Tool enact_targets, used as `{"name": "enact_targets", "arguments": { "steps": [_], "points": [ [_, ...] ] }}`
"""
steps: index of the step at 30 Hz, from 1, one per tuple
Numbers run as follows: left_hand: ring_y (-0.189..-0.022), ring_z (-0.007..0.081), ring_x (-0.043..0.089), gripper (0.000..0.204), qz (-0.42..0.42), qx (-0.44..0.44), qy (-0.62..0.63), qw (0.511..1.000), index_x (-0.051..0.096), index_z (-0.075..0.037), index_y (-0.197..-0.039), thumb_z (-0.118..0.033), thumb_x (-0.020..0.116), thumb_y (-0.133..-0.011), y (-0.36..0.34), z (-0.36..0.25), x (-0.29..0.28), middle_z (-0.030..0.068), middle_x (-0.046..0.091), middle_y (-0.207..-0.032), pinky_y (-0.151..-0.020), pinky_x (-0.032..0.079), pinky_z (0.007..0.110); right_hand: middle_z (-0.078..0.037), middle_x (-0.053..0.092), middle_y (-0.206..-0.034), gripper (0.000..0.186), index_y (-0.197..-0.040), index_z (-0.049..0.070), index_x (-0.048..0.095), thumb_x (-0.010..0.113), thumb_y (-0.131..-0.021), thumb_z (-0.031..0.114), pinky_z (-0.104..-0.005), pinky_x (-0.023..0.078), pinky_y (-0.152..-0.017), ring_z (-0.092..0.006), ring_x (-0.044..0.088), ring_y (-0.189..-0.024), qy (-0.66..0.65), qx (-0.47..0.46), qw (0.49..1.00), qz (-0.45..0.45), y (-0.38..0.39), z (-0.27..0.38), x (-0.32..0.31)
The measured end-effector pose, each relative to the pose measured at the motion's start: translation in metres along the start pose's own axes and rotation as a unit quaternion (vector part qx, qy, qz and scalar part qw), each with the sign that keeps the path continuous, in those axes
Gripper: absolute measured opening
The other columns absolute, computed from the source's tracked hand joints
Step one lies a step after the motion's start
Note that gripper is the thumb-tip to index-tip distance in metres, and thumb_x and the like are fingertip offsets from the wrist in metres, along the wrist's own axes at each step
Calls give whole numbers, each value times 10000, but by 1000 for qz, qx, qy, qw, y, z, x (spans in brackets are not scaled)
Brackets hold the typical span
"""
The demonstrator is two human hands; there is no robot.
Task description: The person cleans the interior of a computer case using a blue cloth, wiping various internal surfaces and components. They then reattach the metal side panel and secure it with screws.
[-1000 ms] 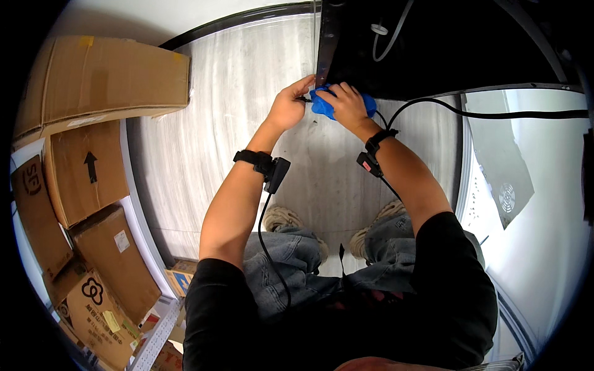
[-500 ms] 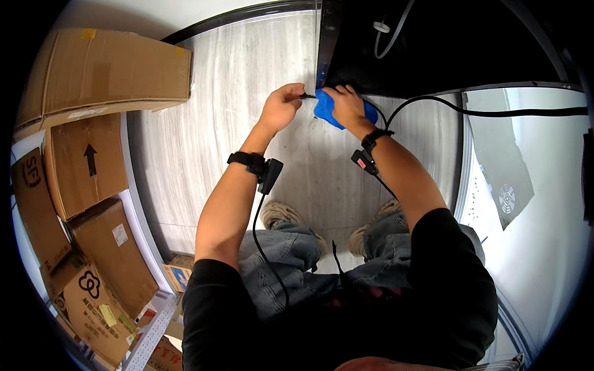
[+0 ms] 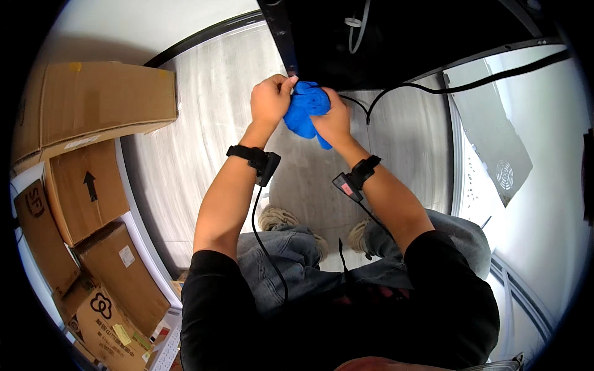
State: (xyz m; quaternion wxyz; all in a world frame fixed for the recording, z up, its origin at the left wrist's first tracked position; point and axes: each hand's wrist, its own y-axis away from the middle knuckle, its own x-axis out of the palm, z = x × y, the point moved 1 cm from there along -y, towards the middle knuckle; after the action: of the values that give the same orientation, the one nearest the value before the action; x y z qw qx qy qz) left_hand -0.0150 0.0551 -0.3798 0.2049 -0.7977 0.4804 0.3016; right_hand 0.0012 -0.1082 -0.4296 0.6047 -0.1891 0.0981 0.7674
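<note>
A bunched bright blue cloth point(image 3: 303, 116) is gripped in my right hand point(image 3: 334, 120), its folds spilling over the thumb side and hanging below. My left hand point(image 3: 270, 102) is closed right against the cloth's left edge, thumb and fingers pressed together; whatever they pinch is hidden. A black cable point(image 3: 427, 90) runs in from the right and bends down to a point on the floor. Its thinner stretch point(image 3: 351, 99) leads back behind my right hand, where the cloth hides it. Both hands are just below the near corner of a black cabinet point(image 3: 402, 43).
Several cardboard boxes point(image 3: 111, 96) are stacked along the left side. A white ring-shaped fitting on a loop of pale tubing point(image 3: 353, 23) shows against the cabinet. Grey sheet material point(image 3: 495, 136) stands at the right. Grey wood-look flooring point(image 3: 204, 154) lies below my hands.
My right hand has moved left with the cloth, up against my left hand. The thin black piece seen earlier between left hand and cloth is now covered. The view has shifted slightly.
</note>
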Motion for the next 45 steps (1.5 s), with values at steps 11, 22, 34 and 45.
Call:
{"name": "enact_targets", "arguments": {
  "steps": [11, 22, 34, 45],
  "points": [
    [-869, 210, 667, 445, 231, -130, 173, 948, 695, -20, -1035, -445, 610, -938, 9, 37, 26, 119, 710, -943, -753, 510, 338, -175, 674, -1086, 534, -1167, 29, 597, 795, -673, 80, -407, 518, -877, -320, 660, -970, -142, 107, 982, -68, 20, -20, 1],
    [-1376, 349, 361, 1079, 316, 16, 231, 920, 192, -133, -1541, -150, 870, -702, 43, 23, 21, 187, 329, -1510, -1106, 347, 472, -177, 653, -1153, 627, -1221, 2, 584, 774, -629, 73, -386, 511, -908, -291, 638, -1025, -109, 147, 967, 178, 9, -19, -49],
    [-816, 272, 642, 372, 265, 159, -30, 950, 622, -9, -1021, -171, 807, -742, 43, 16, 17, 126, 668, -947, -761, 518, 361, -163, 671, -1101, 561, -1181, -21, 612, 788, -691, 188, -365, 511, -884, -258, 641, -993, -179, 230, 927, 237, -3, -21, -68],
    [-755, 128, 616, 295, 202, -231, 325, 895, 626, -16, -1061, -247, 706, -895, 52, 25, 41, 53, 664, -890, -670, 514, 275, -181, 635, -1192, 597, -1246, -5, 563, 787, -769, 276, -376, 491, -934, -296, 620, -1075, -107, 165, 968, 159, -3, -33, -61]
  ]
}}
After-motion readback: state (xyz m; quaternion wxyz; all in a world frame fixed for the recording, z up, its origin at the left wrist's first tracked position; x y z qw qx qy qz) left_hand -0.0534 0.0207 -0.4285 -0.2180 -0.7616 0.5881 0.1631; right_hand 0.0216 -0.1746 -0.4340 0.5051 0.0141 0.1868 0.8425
